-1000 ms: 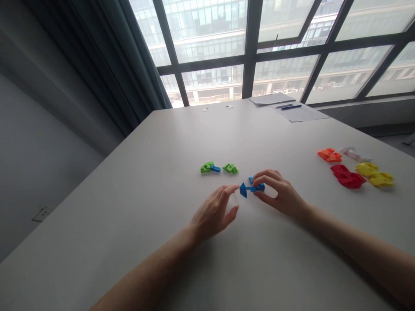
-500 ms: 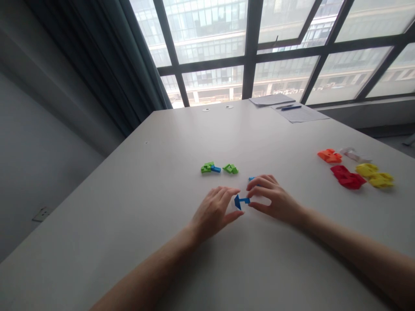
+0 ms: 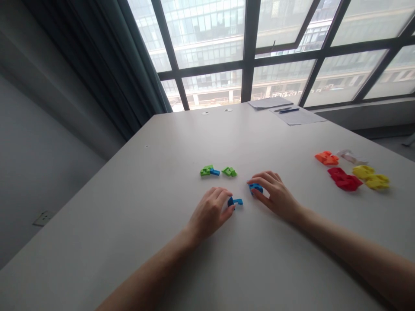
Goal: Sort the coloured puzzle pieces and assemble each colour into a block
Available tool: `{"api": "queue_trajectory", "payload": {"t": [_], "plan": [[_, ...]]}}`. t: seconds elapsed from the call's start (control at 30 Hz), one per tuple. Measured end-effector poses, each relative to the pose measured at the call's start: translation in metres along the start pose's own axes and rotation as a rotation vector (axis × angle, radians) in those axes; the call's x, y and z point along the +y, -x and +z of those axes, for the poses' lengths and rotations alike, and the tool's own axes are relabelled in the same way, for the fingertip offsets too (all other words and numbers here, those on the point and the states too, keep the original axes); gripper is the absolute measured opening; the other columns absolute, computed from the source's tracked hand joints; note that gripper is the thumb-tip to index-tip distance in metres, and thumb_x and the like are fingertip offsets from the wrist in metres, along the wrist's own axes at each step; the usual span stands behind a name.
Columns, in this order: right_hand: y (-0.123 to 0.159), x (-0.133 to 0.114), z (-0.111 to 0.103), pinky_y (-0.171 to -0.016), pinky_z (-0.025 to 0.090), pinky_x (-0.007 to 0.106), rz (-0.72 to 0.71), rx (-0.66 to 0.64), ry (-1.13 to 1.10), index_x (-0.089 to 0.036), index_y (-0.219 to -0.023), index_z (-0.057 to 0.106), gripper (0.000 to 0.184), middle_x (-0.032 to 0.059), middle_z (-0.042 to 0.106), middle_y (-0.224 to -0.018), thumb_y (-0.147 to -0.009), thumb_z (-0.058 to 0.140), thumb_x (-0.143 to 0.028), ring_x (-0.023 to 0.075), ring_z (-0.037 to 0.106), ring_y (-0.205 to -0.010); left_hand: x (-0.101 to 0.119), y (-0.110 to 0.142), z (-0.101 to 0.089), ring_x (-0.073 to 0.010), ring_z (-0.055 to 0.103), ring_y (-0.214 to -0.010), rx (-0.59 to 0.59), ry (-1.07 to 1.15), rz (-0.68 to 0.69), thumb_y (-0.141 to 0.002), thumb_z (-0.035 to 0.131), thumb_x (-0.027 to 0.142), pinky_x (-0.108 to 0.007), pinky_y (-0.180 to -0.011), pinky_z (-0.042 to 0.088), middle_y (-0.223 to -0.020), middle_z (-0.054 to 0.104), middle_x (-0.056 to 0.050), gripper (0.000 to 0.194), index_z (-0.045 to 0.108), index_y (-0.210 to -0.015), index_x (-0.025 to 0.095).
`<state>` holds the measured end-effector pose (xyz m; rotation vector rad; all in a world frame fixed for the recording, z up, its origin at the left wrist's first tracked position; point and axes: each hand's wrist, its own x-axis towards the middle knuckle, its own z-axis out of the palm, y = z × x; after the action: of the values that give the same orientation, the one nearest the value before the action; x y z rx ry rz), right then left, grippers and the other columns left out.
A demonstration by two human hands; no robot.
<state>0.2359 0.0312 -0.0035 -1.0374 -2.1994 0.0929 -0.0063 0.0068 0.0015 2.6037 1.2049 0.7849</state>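
Pinching blue stemmed piece (image 3: pixel 238 201) by broad end in left hand (image 3: pixel 209 211), presumably keeping stem free; gripping blue block (image 3: pixel 257 188) farther right in right hand (image 3: pixel 276 193).

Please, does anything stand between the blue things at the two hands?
Nothing visible: only white table shows between the blue piece at the left hand and the blue block under the right hand.

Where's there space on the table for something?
Bare table lies left of the left hand, between the green pieces and the papers, and between the right hand and the red pieces. It's crowded around the blue pieces at the hands, and on the right, where the red pieces, orange pieces and yellow pieces sit close together.
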Motion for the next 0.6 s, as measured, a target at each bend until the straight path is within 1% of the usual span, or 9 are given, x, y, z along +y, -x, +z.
{"api": "queue_trajectory", "payload": {"t": [0.1,0.17,0.23,0.3,0.37,0.43,0.5,0.53,0.6], "plan": [[-0.002,0.008,0.002,-0.089,0.044,0.043,0.124,0.097,-0.049,-0.023,-0.102,0.061,0.014,0.0071,0.065,-0.1,-0.093,0.051,-0.025,0.0237,0.056,-0.099,-0.008,-0.008,-0.009,-0.0242,0.057,-0.106,0.016,-0.075,-0.048,-0.09,0.057,0.022,-0.042,-0.094,0.049,-0.109,0.061,-0.01,0.019,0.056,-0.109,0.017],[-0.003,0.013,0.003,-0.087,0.045,0.043,0.207,0.142,-0.105,-0.023,-0.1,0.062,0.014,0.0069,0.066,-0.099,-0.092,0.05,-0.025,0.0242,0.057,-0.099,-0.017,-0.017,-0.016,-0.0241,0.055,-0.109,0.027,-0.132,-0.082,-0.092,0.054,0.02,-0.041,-0.096,0.048,-0.113,0.06,-0.01,0.019,0.057,-0.11,0.016],[-0.005,0.018,0.003,-0.084,0.047,0.042,0.284,0.176,-0.158,-0.023,-0.098,0.062,0.015,0.0067,0.066,-0.098,-0.091,0.05,-0.027,0.0243,0.057,-0.098,-0.028,-0.028,-0.022,-0.0251,0.054,-0.111,0.024,-0.233,-0.104,-0.092,0.052,0.017,-0.042,-0.097,0.047,-0.116,0.059,-0.011,0.023,0.057,-0.115,0.016],[-0.006,0.021,0.004,-0.081,0.047,0.041,0.347,0.207,-0.204,-0.023,-0.097,0.063,0.016,0.0068,0.067,-0.098,-0.09,0.05,-0.028,0.024,0.058,-0.097,-0.038,-0.04,-0.024,-0.0275,0.052,-0.113,0.007,-0.362,-0.138,-0.091,0.054,0.017,-0.044,-0.094,0.047,-0.121,0.058,-0.012,0.028,0.056,-0.119,0.016],[-0.006,0.024,0.003,-0.079,0.048,0.04,0.399,0.232,-0.242,-0.022,-0.096,0.064,0.017,0.007,0.067,-0.098,-0.089,0.05,-0.029,0.0231,0.06,-0.094,-0.048,-0.05,-0.021,-0.0294,0.05,-0.117,-0.025,-0.461,-0.155,-0.09,0.058,0.017,-0.046,-0.094,0.046,-0.125,0.056,-0.013,0.029,0.058,-0.119,0.016],[-0.007,0.025,0.003,-0.079,0.048,0.039,0.434,0.244,-0.272,-0.022,-0.094,0.064,0.018,0.007,0.068,-0.098,-0.087,0.049,-0.03,0.0222,0.061,-0.092,-0.056,-0.057,-0.016,-0.0298,0.05,-0.118,-0.056,-0.526,-0.152,-0.088,0.06,0.015,-0.046,-0.094,0.044,-0.123,0.057,-0.013,0.021,0.062,-0.109,0.016],[-0.007,0.025,0.003,-0.079,0.047,0.039,0.447,0.245,-0.285,-0.021,-0.093,0.064,0.018,0.007,0.068,-0.097,-0.087,0.05,-0.03,0.022,0.061,-0.092,-0.06,-0.062,-0.013,-0.029,0.052,-0.115,-0.064,-0.559,-0.126,-0.088,0.061,0.015,-0.045,-0.092,0.045,-0.117,0.06,-0.013,0.012,0.064,-0.099,0.015],[-0.007,0.025,0.003,-0.079,0.047,0.039,0.45,0.245,-0.289,-0.021,-0.093,0.065,0.019,0.0071,0.068,-0.097,-0.086,0.05,-0.03,0.0221,0.061,-0.092,-0.06,-0.063,-0.012,-0.0284,0.053,-0.112,-0.051,-0.562,-0.108,-0.088,0.061,0.015,-0.044,-0.091,0.045,-0.113,0.062,-0.012,0.009,0.064,-0.096,0.015],[-0.007,0.025,0.003,-0.079,0.047,0.039,0.457,0.242,-0.301,-0.021,-0.092,0.065,0.019,0.0071,0.069,-0.097,-0.086,0.05,-0.03,0.0223,0.061,-0.093,-0.055,-0.065,-0.013,-0.0263,0.057,-0.103,0.016,-0.528,-0.071,-0.088,0.061,0.016,-0.041,-0.088,0.047,-0.105,0.064,-0.01,0.008,0.063,-0.096,0.015]]}}
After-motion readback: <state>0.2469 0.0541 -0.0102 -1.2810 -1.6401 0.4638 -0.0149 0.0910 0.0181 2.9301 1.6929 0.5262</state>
